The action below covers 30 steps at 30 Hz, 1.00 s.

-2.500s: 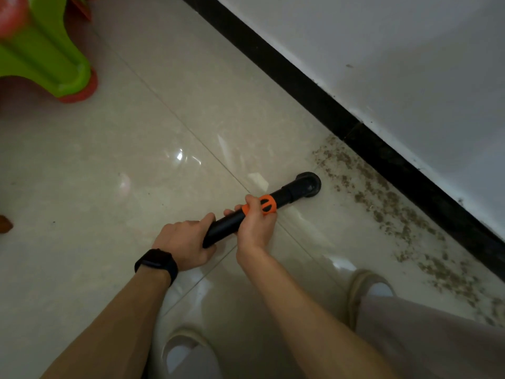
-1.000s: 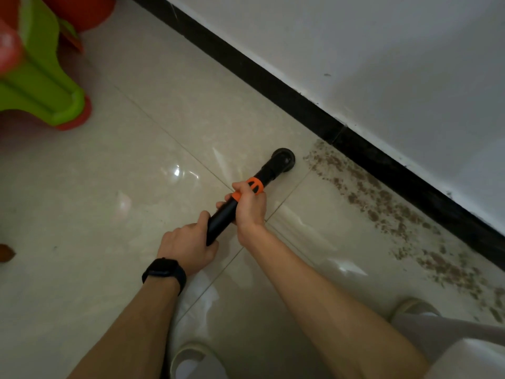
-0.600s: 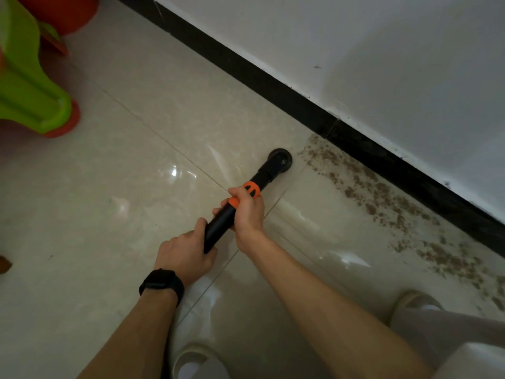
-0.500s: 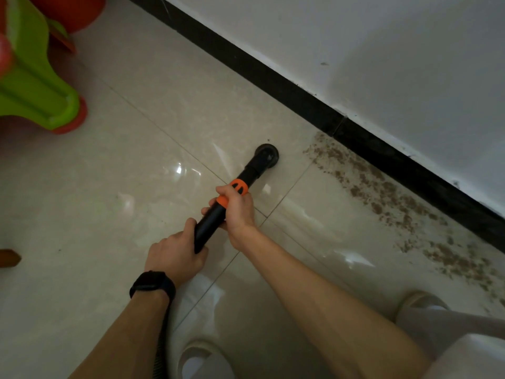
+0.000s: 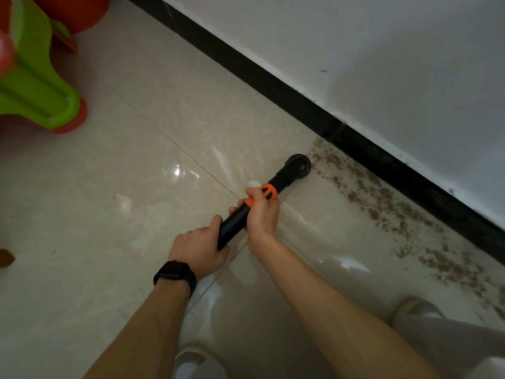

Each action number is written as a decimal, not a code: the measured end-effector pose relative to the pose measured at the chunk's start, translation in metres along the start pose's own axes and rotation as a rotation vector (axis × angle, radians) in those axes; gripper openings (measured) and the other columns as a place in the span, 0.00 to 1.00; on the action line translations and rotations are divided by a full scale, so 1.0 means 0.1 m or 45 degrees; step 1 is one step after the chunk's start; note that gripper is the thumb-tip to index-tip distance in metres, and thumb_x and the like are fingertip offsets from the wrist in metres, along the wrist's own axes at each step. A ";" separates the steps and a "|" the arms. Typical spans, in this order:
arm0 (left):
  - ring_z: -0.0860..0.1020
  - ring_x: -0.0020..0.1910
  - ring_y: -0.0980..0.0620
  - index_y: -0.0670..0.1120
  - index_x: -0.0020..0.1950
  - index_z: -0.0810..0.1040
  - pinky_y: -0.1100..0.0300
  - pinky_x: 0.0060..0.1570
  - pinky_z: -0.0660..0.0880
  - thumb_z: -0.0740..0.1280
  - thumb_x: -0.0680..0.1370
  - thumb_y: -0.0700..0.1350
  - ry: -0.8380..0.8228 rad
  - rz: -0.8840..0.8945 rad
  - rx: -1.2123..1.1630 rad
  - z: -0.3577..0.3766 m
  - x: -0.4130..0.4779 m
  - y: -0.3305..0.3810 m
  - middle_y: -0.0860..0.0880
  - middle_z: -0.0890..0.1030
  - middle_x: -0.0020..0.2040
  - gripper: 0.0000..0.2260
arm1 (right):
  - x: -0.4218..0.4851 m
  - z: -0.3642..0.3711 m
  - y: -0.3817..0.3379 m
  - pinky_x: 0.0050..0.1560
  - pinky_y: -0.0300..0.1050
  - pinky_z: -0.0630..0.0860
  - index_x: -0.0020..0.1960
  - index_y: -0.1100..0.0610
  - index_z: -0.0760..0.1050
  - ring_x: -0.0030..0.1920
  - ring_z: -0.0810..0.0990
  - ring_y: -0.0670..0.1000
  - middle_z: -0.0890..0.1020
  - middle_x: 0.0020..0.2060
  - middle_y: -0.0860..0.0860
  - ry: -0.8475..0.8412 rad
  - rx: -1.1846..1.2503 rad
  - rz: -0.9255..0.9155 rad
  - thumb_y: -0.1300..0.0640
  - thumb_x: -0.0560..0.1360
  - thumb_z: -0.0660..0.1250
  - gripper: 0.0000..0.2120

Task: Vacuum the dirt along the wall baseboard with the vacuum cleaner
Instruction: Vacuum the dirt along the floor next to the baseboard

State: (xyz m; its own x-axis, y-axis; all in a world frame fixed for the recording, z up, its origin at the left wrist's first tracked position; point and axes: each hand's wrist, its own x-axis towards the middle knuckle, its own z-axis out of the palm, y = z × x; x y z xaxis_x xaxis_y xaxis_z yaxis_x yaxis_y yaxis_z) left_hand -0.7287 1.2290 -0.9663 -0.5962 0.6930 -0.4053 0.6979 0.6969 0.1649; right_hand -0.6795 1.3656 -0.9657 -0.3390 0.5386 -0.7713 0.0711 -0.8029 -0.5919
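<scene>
A black vacuum tube [image 5: 235,225] with an orange ring [image 5: 269,193] slants toward the wall. Its round black nozzle [image 5: 298,166] sits on the glossy floor tile at the left end of a band of brown dirt [image 5: 382,203]. The dirt runs along the black baseboard [image 5: 273,86] toward the lower right. My right hand [image 5: 261,214] grips the tube just below the orange ring. My left hand [image 5: 198,248], with a black watch on its wrist, grips the tube's lower end. The hose behind my left hand is hidden.
A green and red plastic stool [image 5: 35,77] stands at the upper left. A small brown object [image 5: 5,257] lies at the left edge. My two feet in light slippers [image 5: 191,362] [image 5: 415,307] stand at the bottom. The white wall [image 5: 382,64] rises above the baseboard.
The nozzle has moved right across the tile toward the baseboard and now touches the left end of the dirt band. Both hands keep their grip on the tube.
</scene>
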 end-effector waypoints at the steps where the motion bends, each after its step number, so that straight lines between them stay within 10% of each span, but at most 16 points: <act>1: 0.69 0.27 0.53 0.55 0.50 0.56 0.60 0.27 0.62 0.66 0.74 0.55 -0.001 0.007 -0.001 0.00 0.02 0.03 0.57 0.68 0.32 0.18 | 0.02 -0.02 -0.02 0.35 0.47 0.82 0.63 0.64 0.72 0.30 0.83 0.55 0.81 0.30 0.53 0.002 0.004 -0.006 0.59 0.76 0.70 0.19; 21: 0.79 0.29 0.44 0.45 0.55 0.72 0.58 0.28 0.65 0.67 0.76 0.48 0.170 0.075 0.153 0.07 0.19 0.53 0.49 0.80 0.39 0.11 | 0.24 -0.22 -0.30 0.30 0.48 0.76 0.46 0.58 0.69 0.24 0.74 0.55 0.74 0.27 0.55 0.027 0.170 -0.003 0.63 0.70 0.67 0.08; 30: 0.81 0.39 0.47 0.49 0.61 0.63 0.57 0.33 0.64 0.59 0.81 0.49 0.150 0.084 0.222 0.08 0.39 0.78 0.51 0.79 0.48 0.11 | 0.39 -0.31 -0.52 0.29 0.47 0.74 0.42 0.59 0.69 0.23 0.73 0.55 0.74 0.28 0.55 0.085 0.140 -0.065 0.63 0.70 0.65 0.05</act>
State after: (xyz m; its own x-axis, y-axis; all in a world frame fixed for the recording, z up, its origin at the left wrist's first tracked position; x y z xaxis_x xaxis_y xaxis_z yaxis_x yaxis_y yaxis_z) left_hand -0.6941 1.3088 -0.9759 -0.5819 0.7600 -0.2895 0.7891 0.6138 0.0251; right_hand -0.6670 1.4363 -0.9717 -0.2764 0.5920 -0.7570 -0.0487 -0.7953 -0.6042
